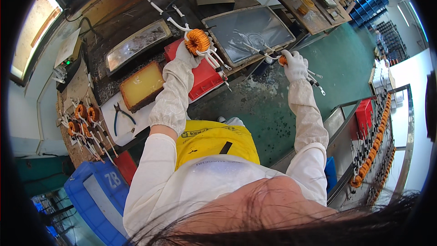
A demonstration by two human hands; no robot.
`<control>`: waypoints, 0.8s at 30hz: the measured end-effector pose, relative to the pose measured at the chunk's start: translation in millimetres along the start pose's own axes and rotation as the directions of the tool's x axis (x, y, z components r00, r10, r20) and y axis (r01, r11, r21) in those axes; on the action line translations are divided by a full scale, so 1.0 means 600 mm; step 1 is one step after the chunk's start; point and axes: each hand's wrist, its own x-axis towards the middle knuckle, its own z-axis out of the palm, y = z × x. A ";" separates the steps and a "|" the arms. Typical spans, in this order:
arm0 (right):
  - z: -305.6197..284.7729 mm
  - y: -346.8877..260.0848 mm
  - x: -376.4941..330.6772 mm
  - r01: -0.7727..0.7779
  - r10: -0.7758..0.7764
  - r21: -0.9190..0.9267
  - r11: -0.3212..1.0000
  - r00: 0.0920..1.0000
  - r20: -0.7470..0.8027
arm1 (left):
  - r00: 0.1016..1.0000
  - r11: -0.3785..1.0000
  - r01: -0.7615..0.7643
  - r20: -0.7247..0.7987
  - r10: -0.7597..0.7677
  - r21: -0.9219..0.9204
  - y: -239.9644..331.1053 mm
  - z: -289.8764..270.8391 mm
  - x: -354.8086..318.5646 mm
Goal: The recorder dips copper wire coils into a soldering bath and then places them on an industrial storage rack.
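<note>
My left hand (pixel 187 56), in a white glove, is closed round a copper-wound toroidal coil (pixel 197 42). White-sleeved leads with lug ends stick out from this coil on both sides, above the red bin (pixel 202 79). Farther right, my gloved right hand (pixel 296 66) grips a second toroidal coil (pixel 282 60), mostly covered by the fingers. Its leads (pixel 260 52) reach left over the rim of the grey tray, and others with lugs hang out below the hand.
A shallow grey tray (pixel 277 13) stands at the bench edge. Left of it are a metal-lined bath (pixel 139 45), a yellow block in a brown frame (pixel 142 85) and pliers (pixel 116 117). Several coils (pixel 81 111) lie at far left. A rack of coils (pixel 380 132) stands right; a blue crate (pixel 82 184) lower left.
</note>
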 end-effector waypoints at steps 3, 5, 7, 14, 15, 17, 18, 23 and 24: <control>-0.030 0.033 -0.037 -0.097 0.097 -0.006 0.995 0.995 -0.017 | 0.996 0.995 -0.079 -0.041 0.082 0.053 -0.004 -0.026 0.027; -0.058 0.057 -0.072 -0.181 0.180 -0.007 0.984 0.983 -0.032 | 0.985 0.994 -0.062 0.169 0.045 0.094 0.015 -0.068 0.036; -0.068 0.085 -0.117 -0.254 0.253 -0.029 0.967 0.966 -0.053 | 0.964 0.958 -0.111 0.265 0.039 0.263 0.026 -0.109 0.037; -0.137 0.212 -0.348 -0.370 0.375 -0.224 0.902 0.927 -0.023 | 0.952 0.988 0.108 0.276 -0.135 0.111 0.045 -0.044 0.016; -0.154 0.221 -0.386 -0.379 0.367 -0.226 0.897 0.925 -0.093 | 0.972 0.987 0.080 0.207 -0.109 0.142 0.046 -0.044 0.020; -0.187 0.249 -0.463 -0.430 0.437 -0.289 0.855 0.898 -0.043 | 0.982 0.990 0.074 0.164 -0.094 0.123 0.036 -0.037 0.033; -0.196 0.274 -0.510 -0.461 0.481 -0.330 0.824 0.876 -0.023 | 0.991 0.993 0.049 0.120 -0.061 0.106 0.031 -0.035 0.040; -0.285 0.313 -0.676 -0.526 0.586 -0.472 0.707 0.810 -0.025 | 0.954 0.989 0.119 0.265 -0.138 0.089 0.044 -0.044 0.028; -0.299 0.331 -0.706 -0.542 0.669 -0.571 0.616 0.743 0.017 | 0.954 0.988 0.131 0.261 -0.150 0.087 0.044 -0.042 0.026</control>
